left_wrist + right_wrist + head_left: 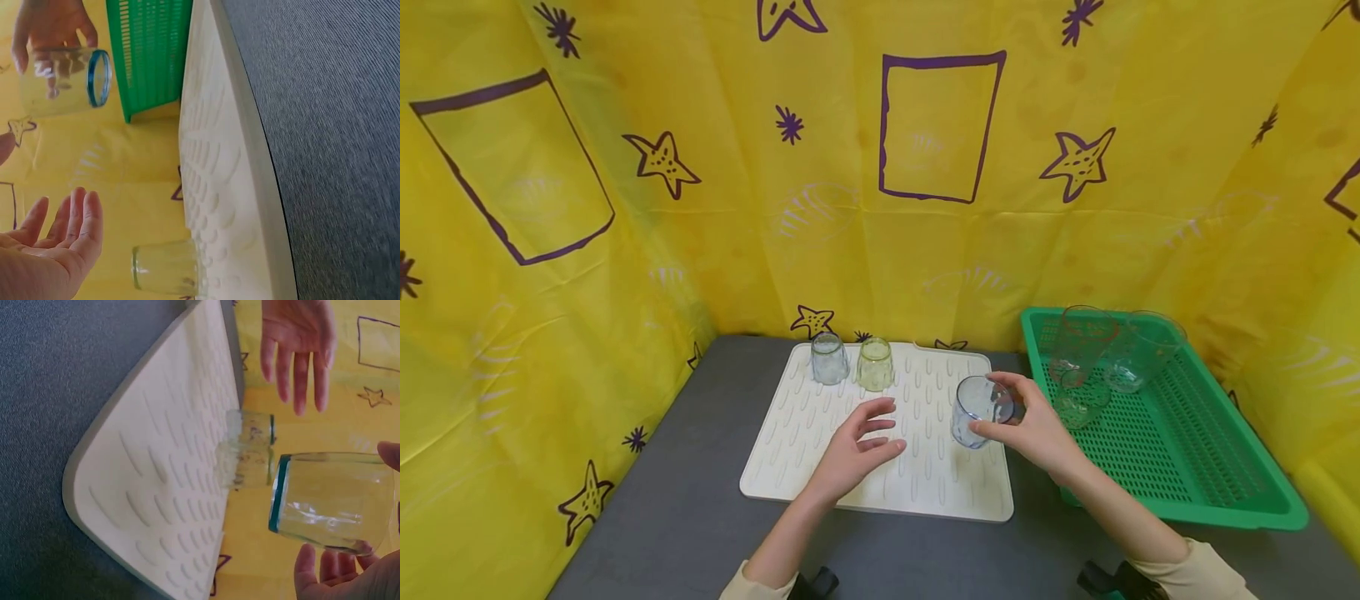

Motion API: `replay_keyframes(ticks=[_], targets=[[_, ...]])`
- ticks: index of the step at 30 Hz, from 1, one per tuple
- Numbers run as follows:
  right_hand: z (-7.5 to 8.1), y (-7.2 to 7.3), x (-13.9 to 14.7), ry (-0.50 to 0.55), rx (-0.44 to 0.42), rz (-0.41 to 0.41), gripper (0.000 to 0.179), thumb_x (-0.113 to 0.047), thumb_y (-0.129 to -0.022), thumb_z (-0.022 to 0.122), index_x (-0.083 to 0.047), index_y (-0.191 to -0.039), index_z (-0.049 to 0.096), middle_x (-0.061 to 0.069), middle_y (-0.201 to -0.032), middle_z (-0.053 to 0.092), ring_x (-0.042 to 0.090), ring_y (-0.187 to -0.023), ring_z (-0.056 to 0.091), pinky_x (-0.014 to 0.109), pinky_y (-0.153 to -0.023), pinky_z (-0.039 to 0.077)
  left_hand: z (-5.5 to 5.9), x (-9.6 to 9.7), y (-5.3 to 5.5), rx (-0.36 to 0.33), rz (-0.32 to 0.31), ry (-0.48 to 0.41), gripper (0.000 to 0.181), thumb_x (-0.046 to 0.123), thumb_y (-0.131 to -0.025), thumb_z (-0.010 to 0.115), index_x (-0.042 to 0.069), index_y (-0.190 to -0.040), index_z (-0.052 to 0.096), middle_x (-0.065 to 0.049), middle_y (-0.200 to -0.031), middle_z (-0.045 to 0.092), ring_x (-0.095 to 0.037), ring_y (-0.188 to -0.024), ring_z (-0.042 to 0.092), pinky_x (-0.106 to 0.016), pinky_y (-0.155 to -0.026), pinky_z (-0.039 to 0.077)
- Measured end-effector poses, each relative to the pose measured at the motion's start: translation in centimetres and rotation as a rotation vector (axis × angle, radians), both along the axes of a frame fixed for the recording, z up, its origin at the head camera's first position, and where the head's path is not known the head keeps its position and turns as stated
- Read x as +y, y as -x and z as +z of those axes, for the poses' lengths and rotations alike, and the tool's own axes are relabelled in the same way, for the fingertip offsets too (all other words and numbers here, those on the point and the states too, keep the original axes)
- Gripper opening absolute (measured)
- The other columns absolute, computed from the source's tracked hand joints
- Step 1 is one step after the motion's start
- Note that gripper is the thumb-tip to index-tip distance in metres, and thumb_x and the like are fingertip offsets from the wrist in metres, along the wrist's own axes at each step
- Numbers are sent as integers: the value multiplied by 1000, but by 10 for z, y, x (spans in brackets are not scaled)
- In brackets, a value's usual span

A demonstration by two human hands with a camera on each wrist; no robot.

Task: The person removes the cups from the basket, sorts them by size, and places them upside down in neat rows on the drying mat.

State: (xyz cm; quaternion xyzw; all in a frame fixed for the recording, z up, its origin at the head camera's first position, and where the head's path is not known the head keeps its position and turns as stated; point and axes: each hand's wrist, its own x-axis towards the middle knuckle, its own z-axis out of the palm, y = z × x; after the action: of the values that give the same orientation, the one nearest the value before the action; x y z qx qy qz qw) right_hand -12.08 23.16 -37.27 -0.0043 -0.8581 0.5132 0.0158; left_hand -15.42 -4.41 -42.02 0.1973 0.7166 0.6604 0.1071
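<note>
My right hand (1037,425) holds a clear bluish glass tumbler (970,429) over the right part of the white ribbed drying mat (805,442), thumb on the near side and fingers behind. In the right wrist view the tumbler (331,503) hangs off the mat's surface, its thick blue-tinted end towards the mat. Over the mat's middle, my left hand (850,454) is loosely spread and holds nothing. At the mat's back left stand a bluish glass (830,362) and a yellow-green glass (876,367), side by side, their thick tinted ends up.
To the right is a green perforated basket (1180,450) with a reddish-tinted glass (1078,342), a clear glass (1138,358) and a greenish glass (1081,404) in its back left part. A yellow patterned curtain (737,233) hangs behind the dark grey table (662,483).
</note>
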Motion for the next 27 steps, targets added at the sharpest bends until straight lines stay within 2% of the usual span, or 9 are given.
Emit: replay_keyframes(ticks=[6, 12, 18, 23, 27], targets=[[-6, 0, -9, -21, 22, 13, 72, -31, -76, 84, -14, -136, 49, 14, -130, 45, 31, -109, 46, 35, -80, 51, 1, 11, -2, 32, -50, 58, 61, 20, -86, 75, 14, -140, 47, -5, -139, 50, -30, -124, 52, -47, -101, 44], [-10, -2, -17, -34, 44, 43, 70, -32, -74, 85, -15, -134, 52, 11, -125, 48, 29, -108, 47, 36, -81, 49, 1, 20, -3, 29, -98, 75, 63, 21, -85, 76, 18, -141, 46, 0, -139, 50, -27, -125, 50, -43, -100, 45], [-12, -4, -24, -1, 56, 94, 69, -29, -75, 85, -13, -133, 51, 12, -123, 47, 30, -108, 47, 38, -84, 49, 1, 26, -2, 37, -129, 86, 67, 21, -84, 77, 15, -142, 45, -1, -141, 49, -27, -126, 50, -43, -100, 45], [-14, -4, -30, 17, 78, 119, 68, -26, -74, 85, -12, -132, 52, 14, -122, 47, 29, -107, 47, 38, -85, 50, 3, 30, -1, 66, -142, 100, 70, 21, -83, 78, 14, -143, 44, 0, -141, 49, -21, -124, 51, -42, -100, 45], [-16, -4, -33, 22, 92, 145, 69, -25, -73, 86, -12, -131, 52, 12, -122, 48, 33, -108, 47, 38, -84, 50, 4, 32, 0, 93, -163, 95, 70, 19, -82, 79, 16, -142, 45, -1, -138, 51, -26, -124, 50, -42, -99, 45]])
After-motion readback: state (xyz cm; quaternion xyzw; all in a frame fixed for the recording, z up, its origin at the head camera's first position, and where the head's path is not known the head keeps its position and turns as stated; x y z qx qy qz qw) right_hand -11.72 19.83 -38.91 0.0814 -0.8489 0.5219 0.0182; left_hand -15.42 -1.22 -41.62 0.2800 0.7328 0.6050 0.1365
